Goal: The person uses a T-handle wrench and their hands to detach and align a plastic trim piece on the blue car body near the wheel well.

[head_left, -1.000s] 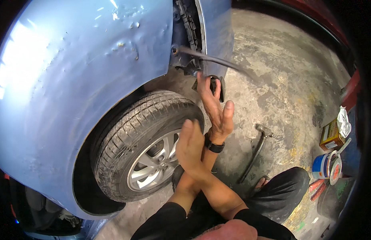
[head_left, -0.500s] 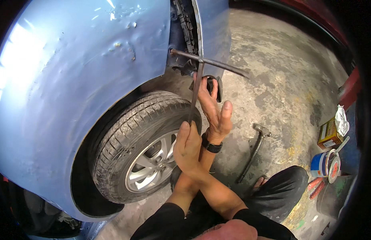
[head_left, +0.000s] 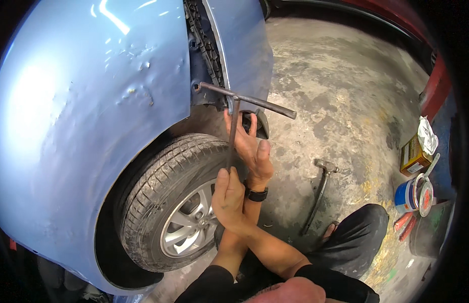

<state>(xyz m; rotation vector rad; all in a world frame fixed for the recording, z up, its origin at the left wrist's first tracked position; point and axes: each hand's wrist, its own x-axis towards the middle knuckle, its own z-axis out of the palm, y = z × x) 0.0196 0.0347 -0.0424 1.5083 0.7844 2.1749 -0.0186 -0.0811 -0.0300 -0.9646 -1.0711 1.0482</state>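
My right hand (head_left: 227,198) is wrapped around the lower end of a T-shaped metal bar (head_left: 233,134). The bar's long crosspiece slants over the gap between the dented blue fender (head_left: 88,121) and the blue door (head_left: 243,45); its hooked left tip is at a hole in the dark inner panel (head_left: 203,96). My forearms cross, right over left. Wearing a black watch, my left hand (head_left: 253,154) is open just behind the bar's shaft, fingers raised by the lower door edge and a black part (head_left: 257,124) there. I cannot tell whether those fingertips touch the door.
Left of my hands is the car's wheel (head_left: 179,202). A hammer (head_left: 319,197) lies on the concrete floor (head_left: 325,101) to the right. Farther right stand a yellow-brown can (head_left: 415,157) and a blue and white tin (head_left: 406,196), with red-handled items (head_left: 404,225) below.
The view has shifted, so the car and tool appear farther left and lower. Both hands keep much the same pose, and the bar's tip stays at the hole.
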